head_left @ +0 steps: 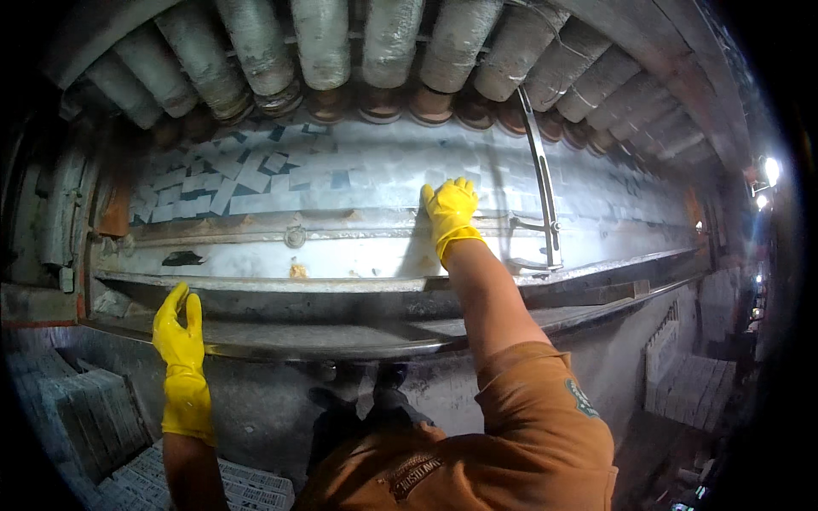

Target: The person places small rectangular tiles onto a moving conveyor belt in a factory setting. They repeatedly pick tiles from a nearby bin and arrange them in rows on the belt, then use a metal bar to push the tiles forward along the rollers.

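My right hand [452,211], in a yellow rubber glove, reaches far in over a bed of pale square tile-like pieces [243,175]. Its palm faces down and the thumb stands a little apart from the fingers. No held thing shows, though the underside of the hand is hidden. My left hand [179,328], gloved the same way, is at the left near the front metal ledge [332,341]. Its fingers point up with thumb apart, and nothing is in them. Many pale pieces overlap at odd angles, with dark gaps between them.
A row of thick grey cylinders [319,47] hangs above the bed's far side. An upright metal bar [538,162] with a bracket stands right of my right arm. A long pale rail [358,277] crosses in front. Stacked slabs [98,417] sit low left, others [694,387] right.
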A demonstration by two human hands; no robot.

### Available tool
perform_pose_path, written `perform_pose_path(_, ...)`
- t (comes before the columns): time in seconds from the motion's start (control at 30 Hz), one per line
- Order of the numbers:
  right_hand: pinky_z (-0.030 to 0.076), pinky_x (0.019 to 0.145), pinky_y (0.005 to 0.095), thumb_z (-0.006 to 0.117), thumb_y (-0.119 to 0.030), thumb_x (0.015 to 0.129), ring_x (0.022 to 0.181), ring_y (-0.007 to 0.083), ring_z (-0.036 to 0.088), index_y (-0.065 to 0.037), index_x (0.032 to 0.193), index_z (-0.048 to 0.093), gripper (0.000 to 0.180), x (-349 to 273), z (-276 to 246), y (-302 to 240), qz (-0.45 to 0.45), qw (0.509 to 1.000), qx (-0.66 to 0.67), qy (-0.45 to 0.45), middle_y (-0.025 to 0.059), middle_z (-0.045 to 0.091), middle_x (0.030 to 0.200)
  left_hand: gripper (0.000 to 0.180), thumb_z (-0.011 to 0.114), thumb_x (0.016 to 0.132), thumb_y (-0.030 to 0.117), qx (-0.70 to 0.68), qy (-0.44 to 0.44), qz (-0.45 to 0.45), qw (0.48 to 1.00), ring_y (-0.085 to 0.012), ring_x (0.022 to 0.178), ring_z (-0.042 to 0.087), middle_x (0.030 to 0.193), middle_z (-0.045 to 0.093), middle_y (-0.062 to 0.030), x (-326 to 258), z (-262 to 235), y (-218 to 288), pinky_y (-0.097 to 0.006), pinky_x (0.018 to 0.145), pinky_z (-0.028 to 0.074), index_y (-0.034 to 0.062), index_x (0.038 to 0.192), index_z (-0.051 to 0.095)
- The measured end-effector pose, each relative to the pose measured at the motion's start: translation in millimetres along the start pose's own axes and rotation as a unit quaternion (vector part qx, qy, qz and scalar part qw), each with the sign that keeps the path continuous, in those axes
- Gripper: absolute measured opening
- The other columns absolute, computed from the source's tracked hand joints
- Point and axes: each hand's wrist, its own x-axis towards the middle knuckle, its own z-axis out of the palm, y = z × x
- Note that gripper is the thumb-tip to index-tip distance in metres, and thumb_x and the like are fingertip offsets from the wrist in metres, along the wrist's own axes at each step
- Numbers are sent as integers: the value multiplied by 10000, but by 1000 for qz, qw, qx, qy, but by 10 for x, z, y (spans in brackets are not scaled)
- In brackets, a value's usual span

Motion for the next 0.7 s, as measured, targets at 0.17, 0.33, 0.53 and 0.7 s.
perform_pose_path(0.17,415,1195,456,701,-576,930,1364,369,593,-42,1249,795,628,82,-49,-151,51,998,36,-32,190,718,1369,340,783,1042,259,-4,8,-6,1000,-276,1160,758,1253,798,-128,-15,1,7,-381,1044,574,57,1315,772)
perform_pose_path(0.33,457,1165,431,775,-533,860,1321,375,632,-47,1197,811,592,144,-129,-147,95,991,84,-48,202,750,1317,345,777,1045,278,11,15,24,1000,-285,1146,761,1244,802,-123,-16,0,-2,-393,1029,573,65,1316,776)
perform_pose_path(0.53,542,1054,481,772,-543,861,1216,416,700,-70,1142,818,551,244,-29,-57,146,972,182,-39,204,789,1217,344,783,1038,287,4,21,31,999,-297,1139,762,1241,804,-128,-10,8,-40,-400,1024,569,69,1304,783)
perform_pose_path(0.7,569,1010,526,746,-586,932,1167,440,734,-80,1204,795,577,474,146,296,152,956,248,-47,205,791,1218,354,786,1035,307,20,39,53,998,-298,1133,763,1237,805,-126,-16,17,-77,-405,1024,567,81,1307,784)
